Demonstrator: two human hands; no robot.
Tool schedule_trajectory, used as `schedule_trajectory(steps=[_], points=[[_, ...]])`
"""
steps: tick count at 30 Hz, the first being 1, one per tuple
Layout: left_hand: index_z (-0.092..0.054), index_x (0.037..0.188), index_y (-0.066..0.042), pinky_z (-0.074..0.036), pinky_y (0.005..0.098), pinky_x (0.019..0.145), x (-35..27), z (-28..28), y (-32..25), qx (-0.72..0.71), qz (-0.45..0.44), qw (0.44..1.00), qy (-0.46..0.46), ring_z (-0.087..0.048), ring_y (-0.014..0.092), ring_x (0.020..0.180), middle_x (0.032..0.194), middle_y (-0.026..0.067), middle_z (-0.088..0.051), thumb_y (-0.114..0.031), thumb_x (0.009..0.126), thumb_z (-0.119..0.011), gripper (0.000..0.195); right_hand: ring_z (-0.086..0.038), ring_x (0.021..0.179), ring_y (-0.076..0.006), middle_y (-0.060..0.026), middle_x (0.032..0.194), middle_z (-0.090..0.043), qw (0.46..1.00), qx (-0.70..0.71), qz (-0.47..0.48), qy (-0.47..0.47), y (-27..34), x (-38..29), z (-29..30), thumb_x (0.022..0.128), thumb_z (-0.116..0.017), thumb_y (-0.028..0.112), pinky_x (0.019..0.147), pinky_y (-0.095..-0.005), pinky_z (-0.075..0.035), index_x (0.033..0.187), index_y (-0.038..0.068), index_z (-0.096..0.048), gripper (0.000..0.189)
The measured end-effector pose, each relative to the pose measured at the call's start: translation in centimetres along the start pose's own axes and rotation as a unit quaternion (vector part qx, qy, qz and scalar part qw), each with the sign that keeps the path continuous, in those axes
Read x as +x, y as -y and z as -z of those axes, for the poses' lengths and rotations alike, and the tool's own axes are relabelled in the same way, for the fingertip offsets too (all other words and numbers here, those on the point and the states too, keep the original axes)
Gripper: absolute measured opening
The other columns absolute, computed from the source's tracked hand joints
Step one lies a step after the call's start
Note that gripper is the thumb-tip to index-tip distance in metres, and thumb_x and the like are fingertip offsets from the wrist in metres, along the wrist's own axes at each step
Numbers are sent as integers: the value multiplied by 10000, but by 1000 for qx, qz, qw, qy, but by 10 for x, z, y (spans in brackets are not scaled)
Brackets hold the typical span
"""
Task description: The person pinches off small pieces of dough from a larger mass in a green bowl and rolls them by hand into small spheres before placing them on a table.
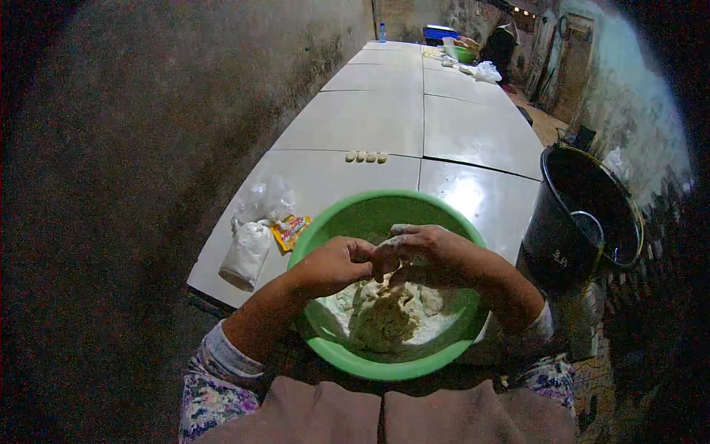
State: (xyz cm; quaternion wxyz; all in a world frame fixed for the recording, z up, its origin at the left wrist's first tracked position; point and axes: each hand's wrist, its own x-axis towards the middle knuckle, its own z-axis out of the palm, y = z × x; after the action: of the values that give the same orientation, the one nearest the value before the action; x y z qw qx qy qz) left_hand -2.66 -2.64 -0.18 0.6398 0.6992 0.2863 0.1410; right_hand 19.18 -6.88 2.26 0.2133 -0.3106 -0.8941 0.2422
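My left hand and my right hand meet fingertip to fingertip over a green plastic basin. Their fingers are curled inward and hide whatever lies between them. White flour dusts the right fingers. Below the hands, a rough lump of pale dough sits in the basin amid loose white flour, partly in shadow. Beyond the basin, several small dough pieces lie in a short row on the white tabletop.
Left of the basin are a bag of white powder, clear plastic bags and a yellow sachet. A black bucket stands at right. At the far end, a person is by another green basin; a bottle stands near the wall.
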Motion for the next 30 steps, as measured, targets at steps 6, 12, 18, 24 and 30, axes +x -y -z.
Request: schedule_trajectory(steps=[6,12,18,24,30], points=[[-625,1042,11,-464,242,788,-4,-7,-15,-2,9,1000,-5,-584,88,846,942,31,-659,-133,835,-655,255,-552,1061,-345,-165,1141,-579,998,6,-43,-37,-34,-4,-15,795,-620,165,901,-383,-459,1017,74,-613,240],[-613,1079,7,-460,237,779,-2,-4,-9,29,7,999,-15,-579,83,837,947,33,-657,-141,854,-627,269,-606,890,-326,-139,1024,-609,996,-62,12,-57,-6,1,-2,776,-645,153,785,-393,-494,979,65,-615,223],[-623,1040,2,-450,242,741,0,-7,-3,50,-11,999,-13,-553,75,793,885,16,-646,-160,912,-534,225,-617,826,-258,-119,910,-624,992,98,-70,-37,-2,-1,-3,785,-669,165,740,-348,-487,945,48,-606,207],[-617,1026,-2,-443,249,729,1,-3,-1,64,-7,998,7,-533,76,771,852,8,-631,-220,930,-525,255,-613,811,-300,-137,908,-620,997,-3,-23,-71,-6,-1,-4,802,-649,190,729,-365,-491,967,61,-602,214],[-615,1032,3,-449,252,774,-3,-8,-7,11,-61,998,18,-547,80,808,867,3,-634,-277,923,-543,309,-611,883,-336,-142,962,-624,991,-93,-14,-91,-11,-3,-10,808,-632,231,772,-395,-496,982,94,-604,223]])
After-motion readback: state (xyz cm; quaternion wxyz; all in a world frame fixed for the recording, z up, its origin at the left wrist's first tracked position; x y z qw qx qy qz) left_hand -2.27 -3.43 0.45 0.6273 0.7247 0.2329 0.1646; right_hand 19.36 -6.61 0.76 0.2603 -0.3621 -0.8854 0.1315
